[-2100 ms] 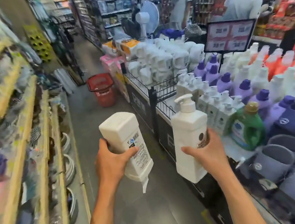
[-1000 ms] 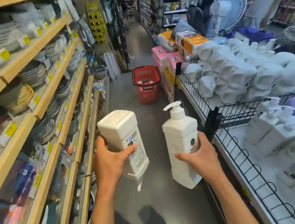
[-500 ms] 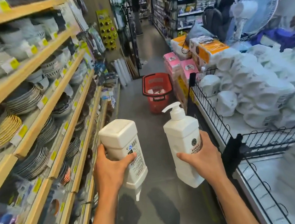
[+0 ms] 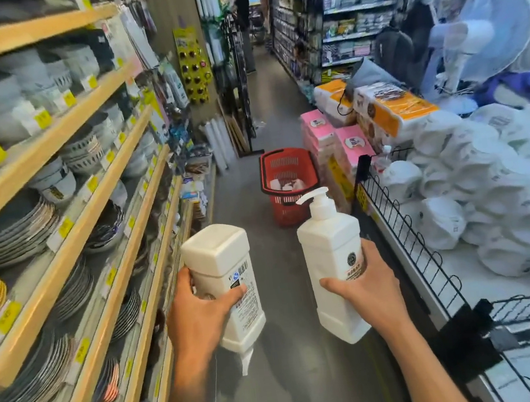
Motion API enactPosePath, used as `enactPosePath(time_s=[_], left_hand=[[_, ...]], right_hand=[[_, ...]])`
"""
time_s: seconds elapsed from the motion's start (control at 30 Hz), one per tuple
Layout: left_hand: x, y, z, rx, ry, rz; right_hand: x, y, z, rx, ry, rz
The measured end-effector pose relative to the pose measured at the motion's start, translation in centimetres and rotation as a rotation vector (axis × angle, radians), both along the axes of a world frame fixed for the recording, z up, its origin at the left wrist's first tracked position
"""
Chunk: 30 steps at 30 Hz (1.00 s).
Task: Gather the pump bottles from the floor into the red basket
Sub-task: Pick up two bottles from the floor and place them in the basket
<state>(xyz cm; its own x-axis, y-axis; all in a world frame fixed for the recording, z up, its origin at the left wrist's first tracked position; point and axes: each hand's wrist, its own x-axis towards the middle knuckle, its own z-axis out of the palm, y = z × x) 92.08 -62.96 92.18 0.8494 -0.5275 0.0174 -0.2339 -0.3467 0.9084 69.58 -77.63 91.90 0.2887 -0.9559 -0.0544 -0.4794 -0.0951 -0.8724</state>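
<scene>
My left hand (image 4: 199, 317) grips a white pump bottle (image 4: 225, 281) held upside down, its pump nozzle pointing at the floor. An upright white pump bottle (image 4: 333, 259), pump head on top, sits in the grip of my right hand (image 4: 364, 288). Both are held at chest height over the aisle floor. The red basket (image 4: 289, 178) stands on the floor straight ahead, a few steps away, beside the display table's corner. Some white items lie inside it.
Wooden shelves (image 4: 68, 196) with stacked plates and bowls line the left side. A black wire fence (image 4: 404, 221) edges the display table of white packs on the right. Pink and orange tissue packs (image 4: 342, 139) stand past the basket. A person (image 4: 243, 21) stands far down the aisle.
The view has turned from the bottle display to the aisle and advanced along it. The red basket now looks larger and nearer. Both hands keep their bottles as before.
</scene>
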Motion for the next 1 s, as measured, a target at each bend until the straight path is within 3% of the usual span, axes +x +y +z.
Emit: enactPosePath(time_s=[0.43, 0.7, 1.0], left_hand=[[11.1, -10.8, 0.1, -0.085, 0.116, -0.065], [17.1, -19.8, 1.0, -0.061, 0.048, -0.029], [22.7, -28.4, 0.9, -0.021, -0.043, -0.004]], right_hand=[[9.5, -10.2, -1.0, 0.011, -0.005, -0.069], [13.0, -21.4, -1.3, 0.0, -0.066, -0.187], [19.2, -31.4, -2.0, 0.003, -0.082, -0.152]])
